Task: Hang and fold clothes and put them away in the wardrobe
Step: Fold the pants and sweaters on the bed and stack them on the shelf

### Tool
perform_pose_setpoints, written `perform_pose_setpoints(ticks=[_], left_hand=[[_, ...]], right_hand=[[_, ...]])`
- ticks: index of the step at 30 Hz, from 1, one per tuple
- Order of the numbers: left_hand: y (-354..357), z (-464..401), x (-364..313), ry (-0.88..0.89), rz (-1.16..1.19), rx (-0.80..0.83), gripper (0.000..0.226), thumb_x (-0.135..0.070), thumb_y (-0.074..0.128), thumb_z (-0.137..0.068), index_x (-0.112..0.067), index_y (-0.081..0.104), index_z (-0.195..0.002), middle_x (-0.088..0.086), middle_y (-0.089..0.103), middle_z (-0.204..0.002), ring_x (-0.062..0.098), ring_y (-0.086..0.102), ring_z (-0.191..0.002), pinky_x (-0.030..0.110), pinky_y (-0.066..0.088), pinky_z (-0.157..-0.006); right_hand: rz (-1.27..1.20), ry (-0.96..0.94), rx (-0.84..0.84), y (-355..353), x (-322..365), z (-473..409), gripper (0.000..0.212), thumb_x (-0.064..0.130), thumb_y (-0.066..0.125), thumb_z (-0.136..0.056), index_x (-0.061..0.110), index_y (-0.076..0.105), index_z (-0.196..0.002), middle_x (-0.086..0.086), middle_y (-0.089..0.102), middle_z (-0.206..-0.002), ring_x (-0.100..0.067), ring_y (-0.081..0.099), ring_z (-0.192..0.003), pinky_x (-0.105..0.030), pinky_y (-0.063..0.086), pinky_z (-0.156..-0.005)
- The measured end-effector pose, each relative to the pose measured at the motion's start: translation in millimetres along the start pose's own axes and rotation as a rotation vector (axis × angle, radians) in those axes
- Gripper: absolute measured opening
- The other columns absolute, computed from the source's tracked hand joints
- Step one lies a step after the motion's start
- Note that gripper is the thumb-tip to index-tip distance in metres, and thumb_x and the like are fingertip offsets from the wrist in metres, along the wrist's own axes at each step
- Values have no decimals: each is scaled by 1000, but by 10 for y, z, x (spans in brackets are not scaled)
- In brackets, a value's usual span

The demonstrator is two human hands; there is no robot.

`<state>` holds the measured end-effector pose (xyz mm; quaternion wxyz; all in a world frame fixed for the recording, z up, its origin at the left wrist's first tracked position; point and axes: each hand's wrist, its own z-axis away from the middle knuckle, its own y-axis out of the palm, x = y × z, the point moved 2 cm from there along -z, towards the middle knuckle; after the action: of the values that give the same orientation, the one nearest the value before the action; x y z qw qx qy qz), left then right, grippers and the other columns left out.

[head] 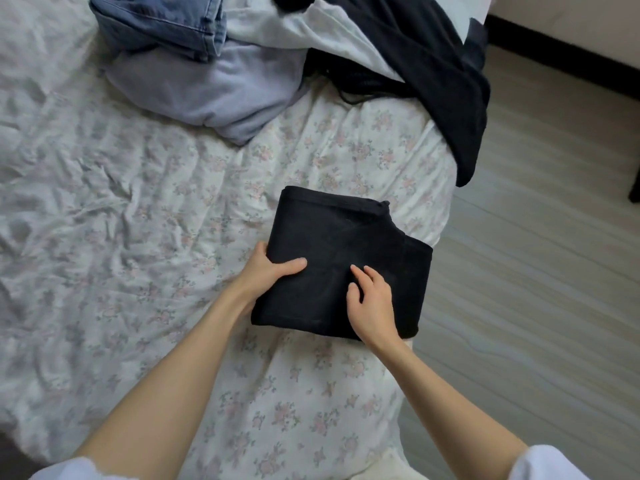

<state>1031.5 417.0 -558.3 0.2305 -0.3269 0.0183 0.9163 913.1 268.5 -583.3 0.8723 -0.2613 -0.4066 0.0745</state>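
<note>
Head view: folded black garment near bed edge

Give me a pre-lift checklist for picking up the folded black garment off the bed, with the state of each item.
1. Folded black garment is a compact rectangle: ok, though one corner on its right side juts out.
2. Left hand grips the left edge, thumb on top: ok.
3. Right hand has a hold: not ok, its fingers only rest on top.
4. Garment fully on the bed: ok, but its right side lies near the bed's edge.
5. Clear of the unfolded pile: ok.
6. Wardrobe ready: cannot tell, not in view.
</note>
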Motion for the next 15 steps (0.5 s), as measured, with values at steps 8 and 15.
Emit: perform_pose_setpoints(ticks=[8, 15], left_hand=[[191, 349, -239, 213, -91, -3, 49, -8, 72, -78, -19, 53, -121, -6, 64, -111, 11, 62, -99, 29, 51, -83], [-482, 914, -445, 260, -46, -73, 43, -7, 71, -79, -21, 54, -115, -8, 64, -106, 10, 62, -94, 22, 50, -71]], right_hand=[[-236, 20, -72, -225, 282, 168, 42, 27, 29, -101, 17, 40, -140, 4, 39, -145, -8, 31, -134, -25, 22, -113], [-346, -72, 45, -160, 987, 519, 41, 28, 27, -101, 21, 41, -139, 11, 42, -142, 5, 33, -123, -15, 23, -104]])
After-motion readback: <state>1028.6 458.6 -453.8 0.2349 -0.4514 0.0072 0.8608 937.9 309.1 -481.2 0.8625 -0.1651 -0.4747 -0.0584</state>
